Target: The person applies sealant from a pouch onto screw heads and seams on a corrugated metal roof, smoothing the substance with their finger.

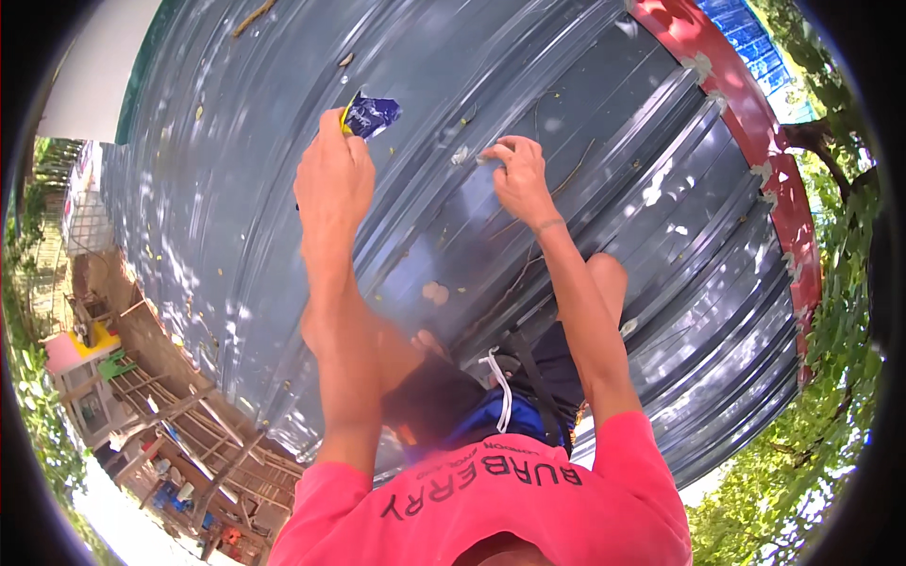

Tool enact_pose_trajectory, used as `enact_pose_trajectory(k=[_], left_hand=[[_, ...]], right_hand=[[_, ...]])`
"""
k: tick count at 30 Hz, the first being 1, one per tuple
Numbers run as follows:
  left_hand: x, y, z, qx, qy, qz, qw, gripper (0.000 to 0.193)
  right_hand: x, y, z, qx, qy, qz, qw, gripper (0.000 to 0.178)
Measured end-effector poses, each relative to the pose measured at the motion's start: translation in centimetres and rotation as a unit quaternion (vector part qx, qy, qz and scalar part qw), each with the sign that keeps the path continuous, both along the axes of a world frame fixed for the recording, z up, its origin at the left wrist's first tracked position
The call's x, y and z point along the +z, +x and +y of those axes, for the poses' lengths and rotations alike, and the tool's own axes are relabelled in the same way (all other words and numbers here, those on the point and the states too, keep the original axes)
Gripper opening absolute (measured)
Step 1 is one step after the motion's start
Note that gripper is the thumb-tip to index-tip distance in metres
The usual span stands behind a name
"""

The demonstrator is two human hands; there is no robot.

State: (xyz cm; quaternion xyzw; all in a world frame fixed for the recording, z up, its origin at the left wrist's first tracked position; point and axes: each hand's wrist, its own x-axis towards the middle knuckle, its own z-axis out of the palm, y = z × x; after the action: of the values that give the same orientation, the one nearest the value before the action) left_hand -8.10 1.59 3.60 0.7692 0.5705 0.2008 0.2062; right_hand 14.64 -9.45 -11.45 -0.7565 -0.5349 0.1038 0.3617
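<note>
My left hand [335, 179] is closed around a crumpled dark blue foil packet [376, 115] with a yellow edge, held above the grey ribbed metal roofing [415, 217]. To its right, my right hand [522, 177] reaches down near the roof surface with thumb and fingers drawn together. A small whitish bit shows at its fingertips; what it is, I cannot make out. Just left of those fingers lies a small pale scrap [460, 155] on the roofing.
Dry leaves [435, 292] and thin twigs [573, 168] are scattered over the roofing. A red edge trim [769, 141] runs along the right, with tree foliage [840, 283] beyond. Down at the lower left stands a wooden frame structure [179, 424], below the roof's edge.
</note>
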Motion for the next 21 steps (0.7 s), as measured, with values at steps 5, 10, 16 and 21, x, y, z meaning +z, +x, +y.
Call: enact_pose_trajectory(k=[5,10,16,21], left_hand=[[0.9,0.3,-0.5,0.006,-0.026,-0.063,0.998,0.038],[0.4,0.1,-0.6,-0.02,-0.046,-0.077,0.996,0.035],[0.3,-0.1,-0.6,-0.032,-0.04,-0.083,0.995,0.033],[0.2,0.0,-0.7,-0.04,-0.026,-0.091,0.995,0.033]], right_hand=[[-5.4,0.1,5.5,0.121,-0.006,-0.267,0.956,0.012],[-6.1,-0.7,8.2,0.214,-0.039,-0.401,0.89,0.011],[-6.6,-1.5,8.9,0.265,-0.025,-0.512,0.817,0.011],[-8.0,-0.5,6.4,0.124,-0.031,-0.299,0.946,0.028]])
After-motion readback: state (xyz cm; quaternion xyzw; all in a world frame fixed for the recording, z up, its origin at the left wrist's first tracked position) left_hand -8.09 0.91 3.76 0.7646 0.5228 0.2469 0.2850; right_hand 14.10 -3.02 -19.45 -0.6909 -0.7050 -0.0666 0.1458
